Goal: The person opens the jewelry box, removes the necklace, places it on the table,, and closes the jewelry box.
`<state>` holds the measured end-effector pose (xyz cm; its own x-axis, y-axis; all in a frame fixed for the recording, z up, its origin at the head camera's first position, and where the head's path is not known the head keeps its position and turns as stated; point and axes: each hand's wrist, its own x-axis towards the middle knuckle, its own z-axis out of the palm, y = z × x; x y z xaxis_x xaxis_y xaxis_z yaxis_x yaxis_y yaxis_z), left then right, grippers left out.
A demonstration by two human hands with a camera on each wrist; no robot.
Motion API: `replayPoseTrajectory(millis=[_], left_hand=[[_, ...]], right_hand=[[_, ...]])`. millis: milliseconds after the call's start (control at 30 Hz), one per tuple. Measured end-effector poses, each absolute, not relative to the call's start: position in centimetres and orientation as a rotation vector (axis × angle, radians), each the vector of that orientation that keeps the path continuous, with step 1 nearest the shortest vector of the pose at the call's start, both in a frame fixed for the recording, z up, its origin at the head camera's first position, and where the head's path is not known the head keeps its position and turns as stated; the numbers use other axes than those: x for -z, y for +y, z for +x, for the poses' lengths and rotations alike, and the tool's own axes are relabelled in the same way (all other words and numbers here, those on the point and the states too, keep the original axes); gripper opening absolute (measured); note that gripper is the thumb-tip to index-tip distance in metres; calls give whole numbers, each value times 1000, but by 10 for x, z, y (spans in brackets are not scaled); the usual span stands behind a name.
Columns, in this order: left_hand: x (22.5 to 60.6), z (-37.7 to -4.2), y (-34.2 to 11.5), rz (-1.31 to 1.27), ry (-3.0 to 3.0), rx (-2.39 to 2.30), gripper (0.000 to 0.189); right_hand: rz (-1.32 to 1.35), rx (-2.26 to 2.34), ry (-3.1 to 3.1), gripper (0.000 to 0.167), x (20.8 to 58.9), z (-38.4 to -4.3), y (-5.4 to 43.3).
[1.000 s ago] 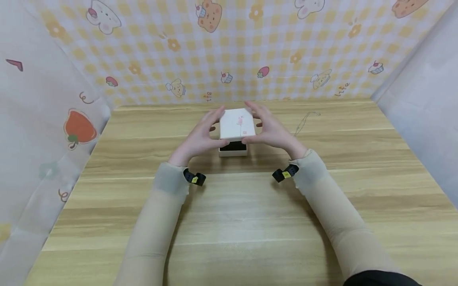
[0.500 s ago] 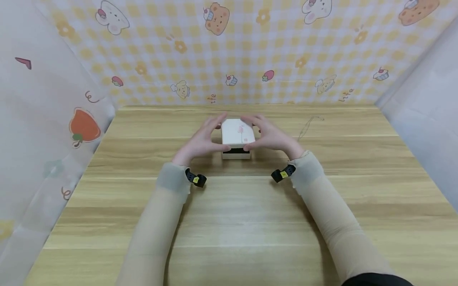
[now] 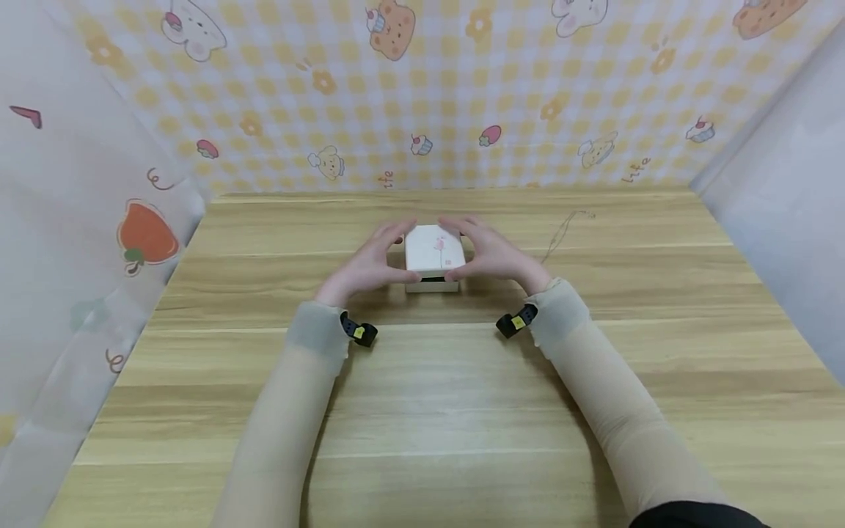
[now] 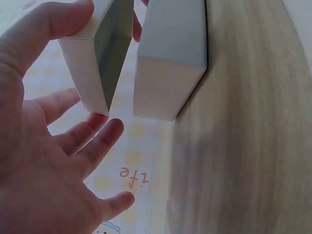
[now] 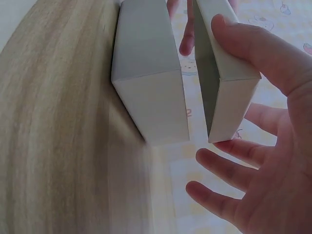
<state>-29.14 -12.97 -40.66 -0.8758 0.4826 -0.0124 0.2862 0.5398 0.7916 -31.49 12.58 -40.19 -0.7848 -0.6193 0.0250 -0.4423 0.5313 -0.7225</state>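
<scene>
A white box lid (image 3: 432,249) with a pink flower print hangs just above the white box base (image 3: 432,287), with a gap between them in both wrist views. My left hand (image 3: 372,264) pinches the lid's left side, thumb at the near edge and fingers at the far edge. On the other side my right hand (image 3: 491,253) holds the lid the same way. The left wrist view shows the lid (image 4: 87,73) tilted a little over the base (image 4: 168,63). A dark strip of the base's inside shows below the lid's near edge.
A thin chain, like a necklace (image 3: 560,236), lies on the wooden table (image 3: 422,411) to the right of the right hand. A yellow checked cloth (image 3: 422,95) with cartoon prints stands behind the table, and pale cloths hang at both sides.
Both hands have lowered the lid toward the base, so less of the dark inside shows. The view has shifted slightly; the necklace stays where it lay.
</scene>
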Motion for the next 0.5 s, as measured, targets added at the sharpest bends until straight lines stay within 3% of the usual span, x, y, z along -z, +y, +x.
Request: replayPoseTrajectory(millis=[500], left_hand=[[409,-289,-128,616,2503,-1267,96]], right_hand=[[-860,1036,2552,93,408,-313,127]])
